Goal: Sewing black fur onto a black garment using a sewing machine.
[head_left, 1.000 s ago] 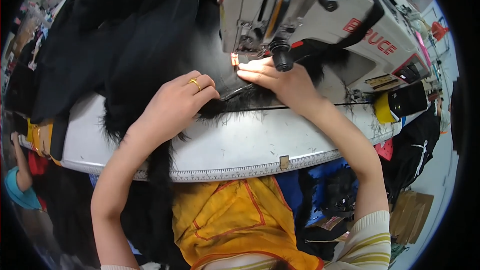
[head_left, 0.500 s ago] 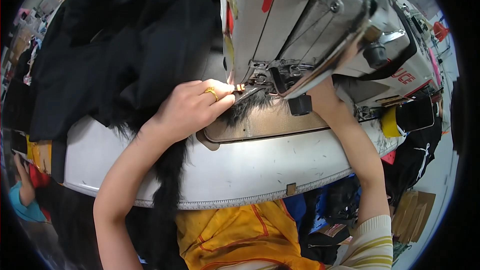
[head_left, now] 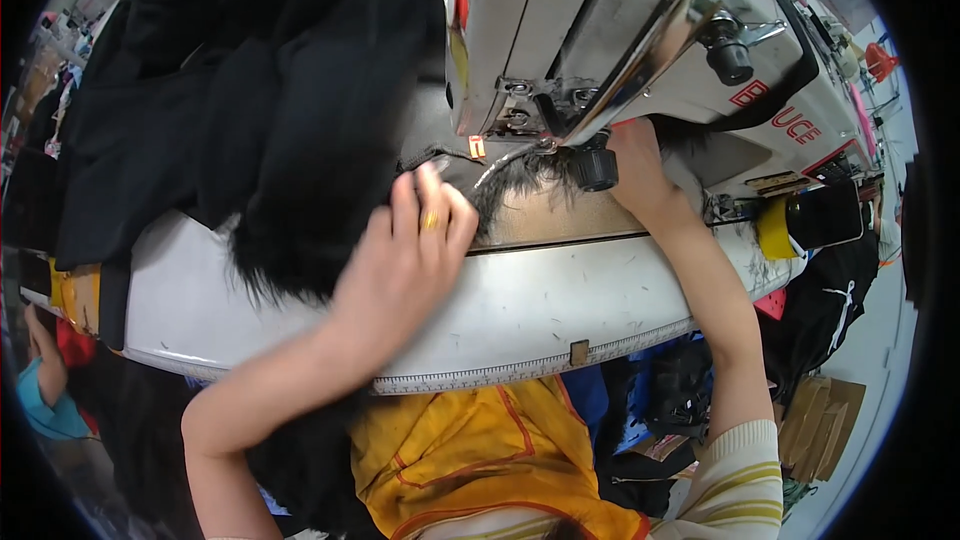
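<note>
A white sewing machine stands on a white table. Black furry fabric is piled at the left and runs under the machine's head, with a fur edge by the needle. My left hand, a gold ring on one finger, lies flat on the fabric just left of the needle, fingers pointing at it. My right hand reaches under the machine's arm and rests on the fur; its fingers are hidden by the machine.
A ruler strip runs along the table's front edge. A yellow and black object sits at the table's right end. Yellow cloth covers my lap. Cardboard boxes lie on the floor at right. A person in blue is at lower left.
The view has tipped closer to the machine. My left hand has slid back and left from the needle. My right hand has moved under the machine's arm.
</note>
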{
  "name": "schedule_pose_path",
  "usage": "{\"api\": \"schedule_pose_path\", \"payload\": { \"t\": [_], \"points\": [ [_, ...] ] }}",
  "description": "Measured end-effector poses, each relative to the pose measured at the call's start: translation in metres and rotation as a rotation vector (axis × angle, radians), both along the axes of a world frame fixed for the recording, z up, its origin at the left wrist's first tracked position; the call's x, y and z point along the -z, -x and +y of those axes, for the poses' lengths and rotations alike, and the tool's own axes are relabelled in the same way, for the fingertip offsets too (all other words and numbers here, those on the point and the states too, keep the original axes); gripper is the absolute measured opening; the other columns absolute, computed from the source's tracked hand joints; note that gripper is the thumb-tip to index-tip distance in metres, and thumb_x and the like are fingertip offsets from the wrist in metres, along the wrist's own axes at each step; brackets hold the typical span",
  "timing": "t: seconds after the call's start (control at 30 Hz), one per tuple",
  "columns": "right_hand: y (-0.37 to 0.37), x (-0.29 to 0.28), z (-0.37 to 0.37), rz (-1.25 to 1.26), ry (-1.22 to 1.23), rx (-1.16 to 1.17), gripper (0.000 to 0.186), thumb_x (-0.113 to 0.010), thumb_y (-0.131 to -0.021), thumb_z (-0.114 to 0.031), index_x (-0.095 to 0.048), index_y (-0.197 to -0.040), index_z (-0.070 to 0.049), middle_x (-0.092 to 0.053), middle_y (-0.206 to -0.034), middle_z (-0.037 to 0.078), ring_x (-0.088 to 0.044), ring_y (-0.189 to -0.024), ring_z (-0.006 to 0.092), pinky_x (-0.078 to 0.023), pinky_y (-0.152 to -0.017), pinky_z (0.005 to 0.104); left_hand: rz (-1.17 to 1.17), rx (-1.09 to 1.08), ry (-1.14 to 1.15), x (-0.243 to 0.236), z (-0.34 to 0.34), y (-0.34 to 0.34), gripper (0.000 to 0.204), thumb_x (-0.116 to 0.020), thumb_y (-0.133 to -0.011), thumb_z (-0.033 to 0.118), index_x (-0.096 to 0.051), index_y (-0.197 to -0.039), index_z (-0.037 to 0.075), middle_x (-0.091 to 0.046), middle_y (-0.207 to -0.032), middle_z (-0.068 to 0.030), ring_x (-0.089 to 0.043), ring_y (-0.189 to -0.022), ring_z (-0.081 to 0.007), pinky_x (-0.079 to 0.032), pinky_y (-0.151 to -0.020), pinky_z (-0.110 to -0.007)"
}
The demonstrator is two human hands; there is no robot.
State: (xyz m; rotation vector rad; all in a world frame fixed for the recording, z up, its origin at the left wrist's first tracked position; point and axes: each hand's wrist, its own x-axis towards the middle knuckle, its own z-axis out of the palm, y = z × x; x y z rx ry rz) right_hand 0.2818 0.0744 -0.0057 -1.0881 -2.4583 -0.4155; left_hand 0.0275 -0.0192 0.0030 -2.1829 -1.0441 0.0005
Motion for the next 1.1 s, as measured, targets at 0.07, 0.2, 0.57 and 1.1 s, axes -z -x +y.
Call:
{"api": "schedule_pose_path", "payload": {
  "t": [0.07,0.2,0.57,1.1],
  "points": [
    [-0.002,-0.001,0.002,-0.088,-0.109,-0.019,0.006,-0.062,-0.074,-0.013,-0.068,-0.077,-0.011,-0.062,-0.072,0.01,-0.061,-0.075,0.026,-0.047,-0.065,0.0372,0.134,-0.158,0.06,-0.009,-0.035,-0.005,0.039,-0.05,-0.083,0.009,-0.053,-0.121,0.003,-0.059,-0.114,-0.0251,-0.062,-0.087,-0.0267,-0.043,-0.06,-0.023],
    [0.005,-0.021,-0.001,-0.117,-0.077,-0.062,0.006,-0.058,-0.075,-0.007,-0.063,-0.072,-0.007,-0.062,-0.072,0.012,-0.062,-0.077,0.0285,-0.046,-0.065,0.039,-0.05,-0.196,0.089,0.0,-0.015,0.015,0.04,-0.051,-0.082,0.011,-0.052,-0.121,0.005,-0.059,-0.113,-0.0164,-0.061,-0.088,-0.0234,-0.047,-0.068,-0.029],
    [0.04,-0.026,-0.126,-0.685,0.077,0.277,0.053,-0.053,-0.076,-0.013,-0.051,-0.126,0.004,-0.059,-0.117,0.013,-0.057,-0.087,0.0198,-0.049,-0.063,0.0258,-0.579,0.38,0.468,-0.007,0.109,0.082,0.036,-0.058,-0.089,0.019,-0.057,-0.123,0.006,-0.058,-0.122,-0.0149,-0.056,-0.111,-0.0295,-0.043,-0.096,-0.035],
    [0.042,-0.02,-0.072,-0.214,0.185,-0.101,0.064,-0.057,-0.064,-0.001,-0.05,-0.127,-0.008,-0.048,-0.125,0.002,-0.054,-0.099,0.0238,-0.047,-0.081,0.0336,-0.354,0.175,0.281,-0.038,0.002,0.03,0.044,-0.07,-0.077,0.027,-0.06,-0.112,0.002,-0.059,-0.117,-0.0102,-0.058,-0.098,-0.0241,-0.046,-0.083,-0.035]
  ]
}}
